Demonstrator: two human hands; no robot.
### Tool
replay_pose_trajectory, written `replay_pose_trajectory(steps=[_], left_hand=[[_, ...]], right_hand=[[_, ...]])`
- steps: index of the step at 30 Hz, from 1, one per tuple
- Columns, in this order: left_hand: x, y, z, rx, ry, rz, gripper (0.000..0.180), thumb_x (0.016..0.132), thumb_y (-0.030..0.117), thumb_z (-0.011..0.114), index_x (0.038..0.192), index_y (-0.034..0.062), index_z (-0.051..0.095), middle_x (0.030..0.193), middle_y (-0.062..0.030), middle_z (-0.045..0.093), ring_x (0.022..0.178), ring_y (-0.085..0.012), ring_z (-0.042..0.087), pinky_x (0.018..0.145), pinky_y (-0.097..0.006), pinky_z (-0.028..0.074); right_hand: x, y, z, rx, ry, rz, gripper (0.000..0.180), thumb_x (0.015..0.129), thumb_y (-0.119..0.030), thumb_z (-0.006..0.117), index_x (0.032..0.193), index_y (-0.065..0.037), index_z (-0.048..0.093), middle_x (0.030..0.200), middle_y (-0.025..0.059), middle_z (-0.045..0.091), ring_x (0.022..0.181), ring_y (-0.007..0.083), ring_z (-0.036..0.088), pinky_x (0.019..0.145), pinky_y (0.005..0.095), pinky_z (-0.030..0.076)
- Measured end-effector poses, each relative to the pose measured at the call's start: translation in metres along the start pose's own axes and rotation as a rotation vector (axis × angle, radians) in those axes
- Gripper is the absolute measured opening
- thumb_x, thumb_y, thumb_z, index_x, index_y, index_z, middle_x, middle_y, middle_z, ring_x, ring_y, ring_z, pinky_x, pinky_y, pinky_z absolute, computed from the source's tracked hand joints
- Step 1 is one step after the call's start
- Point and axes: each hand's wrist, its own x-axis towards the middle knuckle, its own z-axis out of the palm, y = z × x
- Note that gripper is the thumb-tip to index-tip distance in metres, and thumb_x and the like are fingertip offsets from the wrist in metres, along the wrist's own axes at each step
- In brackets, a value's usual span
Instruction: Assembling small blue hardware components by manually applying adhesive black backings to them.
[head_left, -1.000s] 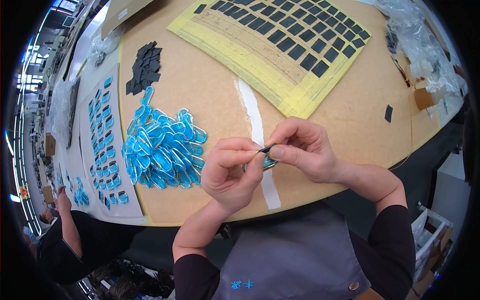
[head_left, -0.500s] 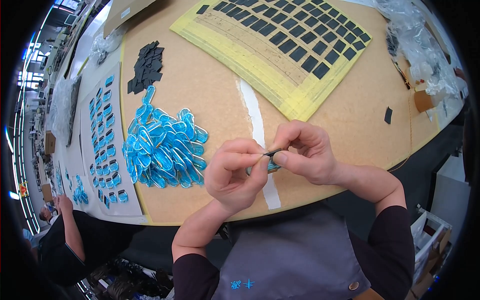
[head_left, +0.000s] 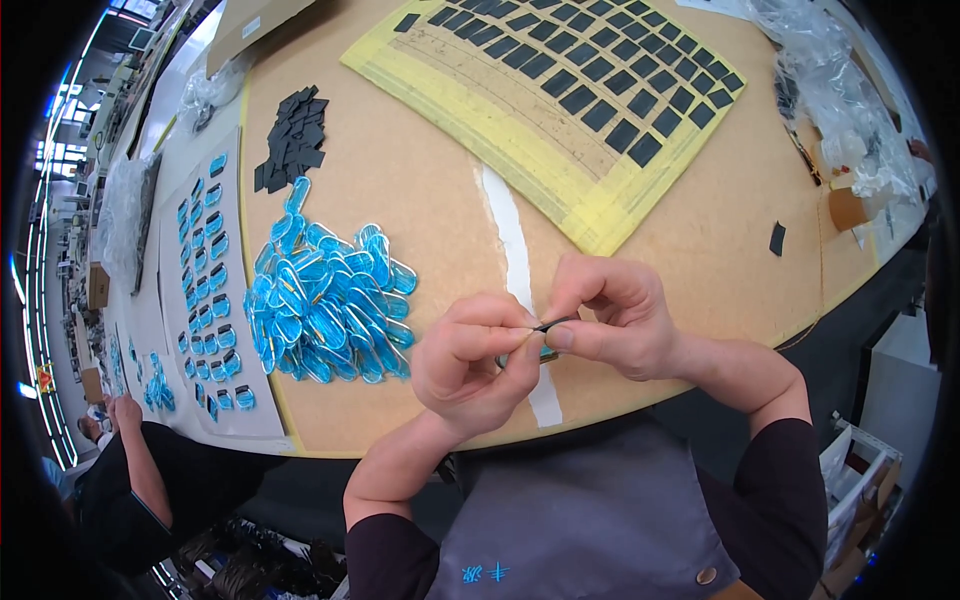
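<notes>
In front of my chest, both hands are closed on one small piece. My left hand [head_left: 475,362] pinches the left end of a black strip [head_left: 557,323], and my right hand [head_left: 622,318] pinches its right part between thumb and fingers. Below the strip a bit of a blue oval piece [head_left: 547,355] shows; my fingers hide most of it. Left of my hands lies a heap of blue oval pieces with pale edges [head_left: 325,300]. Beyond the heap is a loose pile of black rectangular patches [head_left: 292,140].
A yellow-edged board [head_left: 600,235] with rows of black patches lies at the far side. On a grey sheet [head_left: 255,425] at left are rows of blue pieces with black tops. Clear plastic bags [head_left: 835,90] and a single black patch [head_left: 777,238] are at right. Another person's arm [head_left: 145,460] shows at left.
My hands have shifted slightly within the view, still pinching the black strip, which now appears a little more curved. The things on the table look unchanged.
</notes>
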Motion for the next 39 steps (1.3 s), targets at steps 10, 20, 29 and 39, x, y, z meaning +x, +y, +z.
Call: replay_pose_trajectory(steps=[10, 20, 29, 39], left_hand=[[0.007, 0.002, -0.003, -0.043, -0.046, -0.082, 0.033, 0.074, -0.011, 0.073, 0.104, -0.0007, 0.061, 0.093, -0.0145, 0.065, 0.083, -0.0181, 0.065, 0.07, -0.026, 0.052], [0.0, 0.004, -0.004, -0.246, -0.022, -0.354, 0.035, 0.078, -0.014, 0.069, 0.109, -0.0016, 0.056, 0.096, -0.0094, 0.062, 0.086, -0.0136, 0.061, 0.076, -0.024, 0.049], [0.009, 0.001, -0.009, -0.021, -0.094, -0.169, 0.025, 0.076, -0.011, 0.071, 0.097, -0.0022, 0.063, 0.096, -0.0148, 0.065, 0.084, -0.0192, 0.064, 0.071, -0.025, 0.05], [0.009, 0.005, -0.008, 0.041, -0.054, -0.142, 0.023, 0.076, -0.012, 0.069, 0.096, -0.0021, 0.064, 0.092, -0.0144, 0.066, 0.08, -0.0181, 0.064, 0.068, -0.025, 0.05]], right_hand=[[0.002, -0.009, -0.007, 0.0, 0.091, -0.064, 0.008, 0.085, 0.0, 0.066, 0.092, -0.002, 0.062, 0.082, 0.0013, 0.059, 0.074, 0.0055, 0.054, 0.064, 0.0215, 0.042], [0.003, -0.009, -0.01, 0.019, 0.093, -0.066, 0.008, 0.085, 0.0, 0.065, 0.091, -0.001, 0.06, 0.082, 0.0019, 0.058, 0.074, 0.0054, 0.053, 0.065, 0.022, 0.043], [0.004, -0.012, -0.01, 0.047, 0.083, 0.017, 0.01, 0.085, -0.002, 0.066, 0.092, -0.002, 0.059, 0.083, -0.0001, 0.059, 0.075, 0.0039, 0.053, 0.065, 0.0199, 0.044], [0.005, -0.01, -0.007, -0.043, 0.006, 0.124, 0.012, 0.084, 0.002, 0.068, 0.094, 0.0, 0.062, 0.089, 0.0038, 0.061, 0.079, 0.007, 0.057, 0.069, 0.0214, 0.046]])
